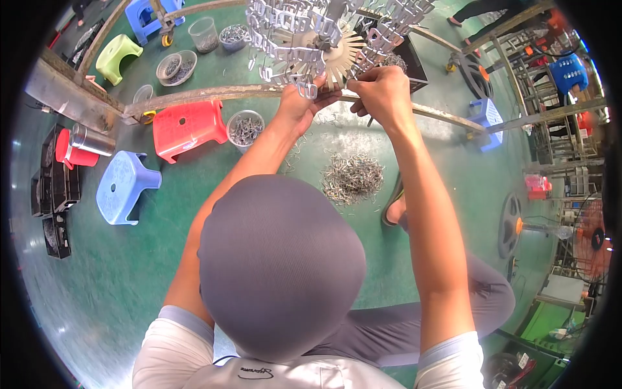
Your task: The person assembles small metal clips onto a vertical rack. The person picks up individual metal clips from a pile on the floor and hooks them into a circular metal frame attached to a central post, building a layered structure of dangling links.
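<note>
At twelve o'clock, the left hand (pixel 306 104) cupped half-open beneath the clip rack (pixel 340 57); the right hand (pixel 383 94) curled closed, contents unclear. Shirt (pixel 285 376) lettering at six read "Supreme".

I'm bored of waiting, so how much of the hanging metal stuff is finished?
Looks done: bent metal pieces hang in tiers around the ribbed disc. In hand: the left hand and right hand are at its near edge; what they grip is too small to tell. Probably left: the loose pile on the floor and the pieces in the clear tub beside the red stool, if they belong too.
</note>
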Motion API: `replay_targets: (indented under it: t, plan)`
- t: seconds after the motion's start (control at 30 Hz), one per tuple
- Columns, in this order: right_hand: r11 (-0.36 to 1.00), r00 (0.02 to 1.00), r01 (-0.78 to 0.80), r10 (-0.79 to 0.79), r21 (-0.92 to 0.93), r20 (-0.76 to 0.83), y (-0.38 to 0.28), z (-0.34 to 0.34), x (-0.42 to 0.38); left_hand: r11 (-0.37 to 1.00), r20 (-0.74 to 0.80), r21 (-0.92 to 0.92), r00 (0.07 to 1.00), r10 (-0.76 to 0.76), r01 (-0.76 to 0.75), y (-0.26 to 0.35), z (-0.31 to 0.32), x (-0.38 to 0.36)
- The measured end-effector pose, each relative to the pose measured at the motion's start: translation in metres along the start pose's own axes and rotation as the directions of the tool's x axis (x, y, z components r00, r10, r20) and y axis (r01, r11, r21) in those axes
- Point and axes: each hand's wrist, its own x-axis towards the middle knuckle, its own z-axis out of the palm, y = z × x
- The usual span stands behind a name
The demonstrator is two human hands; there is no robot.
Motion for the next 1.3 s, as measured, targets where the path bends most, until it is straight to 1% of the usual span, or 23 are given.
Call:
replay_targets:
  t: [0.1,0.2,0.4,0.57,0.6,0.7,0.73,0.8,0.83,0.87,0.93,1.0,1.03,1.13,1.17,1.27,1.3]
  plan:
    - [1.000,1.000,0.004,-0.004,0.009,0.000,-0.001,-0.001,-0.004,1.000,-0.005,0.009,1.000,-0.006,0.006,-0.002,-0.002,0.001]
    - [1.000,1.000,0.000,0.000,-0.002,0.007,-0.004,-0.003,-0.010,0.997,-0.049,0.047,0.997,-0.057,0.060,-0.001,-0.001,0.000]
    - [0.999,0.999,0.030,-0.030,0.012,-0.011,0.004,-0.002,-0.014,0.996,-0.058,0.061,0.996,-0.066,0.070,-0.001,0.006,-0.005]
    - [0.998,0.996,0.057,-0.059,-0.037,-0.069,0.003,-0.003,-0.019,0.995,-0.044,0.083,0.998,-0.051,0.055,-0.005,0.011,-0.012]
    - [0.999,0.994,0.049,-0.051,-0.018,-0.101,0.005,-0.001,-0.019,0.995,-0.036,0.085,0.998,-0.045,0.048,-0.005,0.013,-0.012]
    - [0.993,0.978,0.117,-0.120,-0.026,-0.171,0.016,0.008,-0.020,0.995,0.005,0.039,0.996,-0.088,0.087,-0.008,0.007,-0.008]
    - [0.993,0.981,0.119,-0.117,0.001,-0.155,0.014,0.007,-0.024,0.995,0.018,0.019,0.995,-0.102,0.102,-0.009,0.003,-0.007]
    - [0.994,0.986,0.099,-0.093,0.041,-0.140,0.014,0.008,-0.031,0.989,0.018,0.065,0.991,-0.132,0.131,-0.008,0.001,-0.007]
    - [0.994,0.981,0.111,-0.111,-0.008,-0.160,0.018,0.010,-0.032,0.989,0.011,0.072,0.991,-0.134,0.133,-0.007,0.003,-0.009]
    - [0.983,0.957,0.167,-0.181,-0.078,-0.225,0.026,0.015,-0.031,0.988,0.001,0.077,0.991,-0.136,0.135,-0.006,0.004,-0.011]
    - [0.964,0.911,0.228,-0.261,-0.137,-0.318,0.020,0.010,-0.038,0.989,0.017,0.067,0.990,-0.136,0.135,0.000,0.008,-0.015]
    - [0.966,0.867,0.247,-0.253,-0.070,-0.429,0.008,0.002,-0.045,0.989,0.003,0.065,0.991,-0.133,0.133,0.003,0.011,-0.020]
    - [0.966,0.842,0.258,-0.243,-0.036,-0.481,0.002,-0.002,-0.047,0.992,0.025,0.061,0.994,-0.111,0.109,0.004,0.010,-0.022]
    - [0.928,0.877,0.323,-0.219,0.187,-0.428,-0.005,-0.012,-0.043,0.991,0.032,0.052,0.992,-0.123,0.122,0.009,0.009,-0.026]
    - [0.911,0.834,0.394,-0.300,0.120,-0.463,0.002,-0.009,-0.035,0.987,-0.023,0.034,0.988,-0.154,0.155,0.009,0.011,-0.024]
    - [0.896,0.815,0.441,-0.380,0.044,-0.438,0.008,-0.012,-0.026,0.986,-0.044,0.054,0.986,-0.158,0.160,0.012,0.012,-0.025]
    - [0.883,0.805,0.465,-0.395,0.059,-0.442,0.007,-0.012,-0.025,0.985,-0.055,0.102,0.989,-0.137,0.142,0.012,0.011,-0.024]
